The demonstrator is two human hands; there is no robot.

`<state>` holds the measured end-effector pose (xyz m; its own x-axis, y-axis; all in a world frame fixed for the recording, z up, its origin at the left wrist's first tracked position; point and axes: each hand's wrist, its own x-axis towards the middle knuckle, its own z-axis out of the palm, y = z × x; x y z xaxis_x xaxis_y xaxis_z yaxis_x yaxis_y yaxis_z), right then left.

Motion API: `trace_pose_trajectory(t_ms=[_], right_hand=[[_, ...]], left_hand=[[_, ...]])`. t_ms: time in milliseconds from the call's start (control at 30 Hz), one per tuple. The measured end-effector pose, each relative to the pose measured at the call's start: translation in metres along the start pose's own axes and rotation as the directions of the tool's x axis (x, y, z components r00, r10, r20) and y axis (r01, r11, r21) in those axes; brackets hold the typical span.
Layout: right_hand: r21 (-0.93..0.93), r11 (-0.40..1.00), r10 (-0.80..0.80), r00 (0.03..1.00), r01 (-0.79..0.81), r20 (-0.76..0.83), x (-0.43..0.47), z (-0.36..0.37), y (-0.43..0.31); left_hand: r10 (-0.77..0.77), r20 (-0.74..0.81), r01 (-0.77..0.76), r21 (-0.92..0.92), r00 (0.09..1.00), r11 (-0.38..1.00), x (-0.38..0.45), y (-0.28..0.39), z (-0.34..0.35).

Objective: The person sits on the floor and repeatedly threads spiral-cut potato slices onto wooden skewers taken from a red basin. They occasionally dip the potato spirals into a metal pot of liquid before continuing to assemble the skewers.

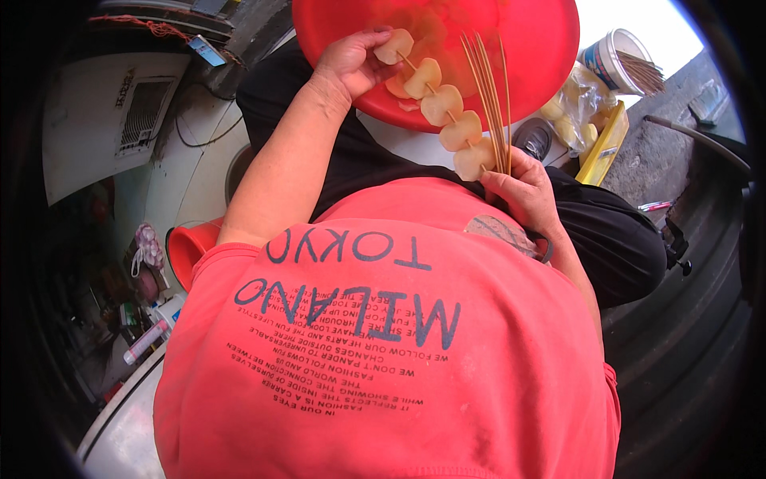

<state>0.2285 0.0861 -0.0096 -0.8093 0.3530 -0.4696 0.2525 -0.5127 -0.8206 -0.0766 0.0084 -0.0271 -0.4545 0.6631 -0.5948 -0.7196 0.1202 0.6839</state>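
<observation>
My left hand (359,63) pinches the pale, round slice at the far end of a skewer, above the rim of a large red plastic basin (538,66). Several thin slices, perhaps potato, are threaded in a row on this skewer (441,105), which slants down towards my right hand (522,190). Near its lower end, my right hand grips the skewer between thumb and fingers. The same hand holds several bare bamboo skewers (492,102), fanned upward over the basin. More slices (413,106) lie in reddish liquid in the basin, partly behind the threaded ones.
Right of the basin, a white plastic bucket (622,48) holds many thin skewers. Beside it, a clear plastic bag (577,111) holds pale yellow pieces, next to a yellow container edge (604,146). A red bucket (191,245) stands at my left side, and a shoe (532,139) shows below the basin.
</observation>
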Motion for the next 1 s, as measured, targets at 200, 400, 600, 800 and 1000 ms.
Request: trace_pose_trajectory(t_ms=[200, 400, 600, 800, 1000], right_hand=[[0.003, 1.000, 0.006, 1.000, -0.006, -0.010, 0.000, 0.001, 0.000], [-0.008, 1.000, 0.006, 1.000, -0.006, -0.015, 0.001, 0.001, -0.001], [-0.015, 1.000, 0.010, 1.000, -0.010, -0.018, 0.000, 0.001, 0.000], [-0.016, 1.000, 0.007, 1.000, -0.007, -0.017, 0.001, 0.001, 0.000], [-0.016, 1.000, -0.013, 1.000, 0.013, -0.022, 0.001, 0.001, -0.001]], left_hand=[[0.043, 0.020, -0.044, 0.066, 0.999, 0.997, -0.003, -0.001, 0.001], [0.026, 0.079, -0.039, 0.167, 0.997, 0.985, -0.011, -0.008, 0.010], [-0.104, 0.137, 0.075, 0.198, 0.985, 0.977, -0.021, -0.009, 0.017], [-0.110, 0.149, 0.067, 0.269, 0.983, 0.961, -0.021, -0.012, 0.016], [-0.096, 0.103, 0.067, 0.255, 0.990, 0.965, -0.022, -0.008, 0.019]])
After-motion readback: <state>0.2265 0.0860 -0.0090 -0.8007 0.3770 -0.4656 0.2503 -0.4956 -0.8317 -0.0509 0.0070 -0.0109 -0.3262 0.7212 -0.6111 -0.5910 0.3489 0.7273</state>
